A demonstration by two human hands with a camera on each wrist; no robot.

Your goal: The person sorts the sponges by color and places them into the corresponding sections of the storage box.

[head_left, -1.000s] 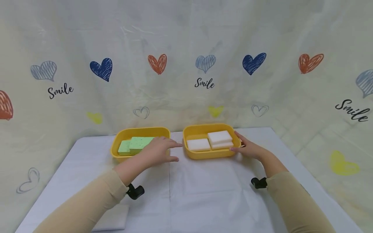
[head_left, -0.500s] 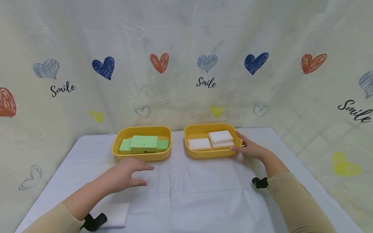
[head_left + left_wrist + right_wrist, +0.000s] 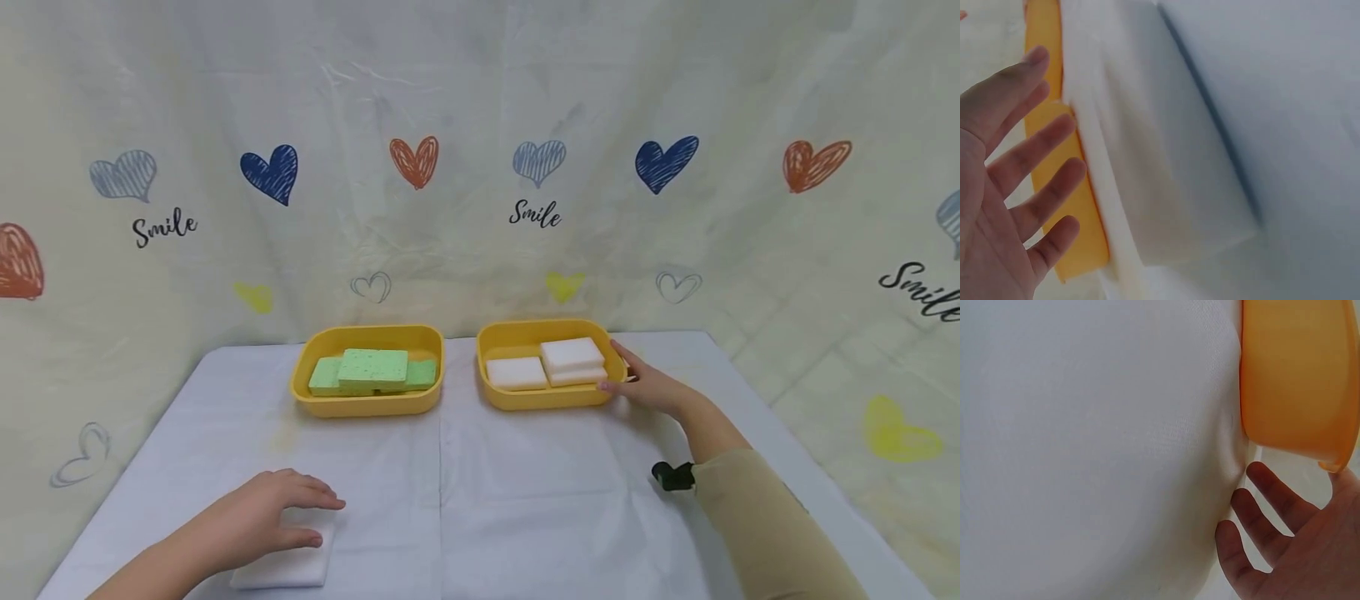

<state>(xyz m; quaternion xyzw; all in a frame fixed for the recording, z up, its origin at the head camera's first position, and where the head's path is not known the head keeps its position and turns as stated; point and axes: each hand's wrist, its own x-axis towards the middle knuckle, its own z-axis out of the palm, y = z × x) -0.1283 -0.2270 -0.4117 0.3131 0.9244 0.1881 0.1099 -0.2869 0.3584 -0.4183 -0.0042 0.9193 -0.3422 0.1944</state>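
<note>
My left hand, with fingers spread and holding nothing, is over a white sponge block on the table. In the left wrist view the white block shows close by, beyond the fingertips. My right hand touches the right end of the right yellow tray; three of its fingers stretch below the rim in the right wrist view, and the thumb is mostly hidden. That tray holds white sponges, two stacked at its right. The left yellow tray holds green sponges, one lying across others.
A white cloth covers the table. Behind the trays stands a pale curtain printed with hearts and words. A black wrist mount sits at the right sleeve.
My left hand has drawn back from between the two trays, down and left, to over the white block. The right hand stays at the right tray.
</note>
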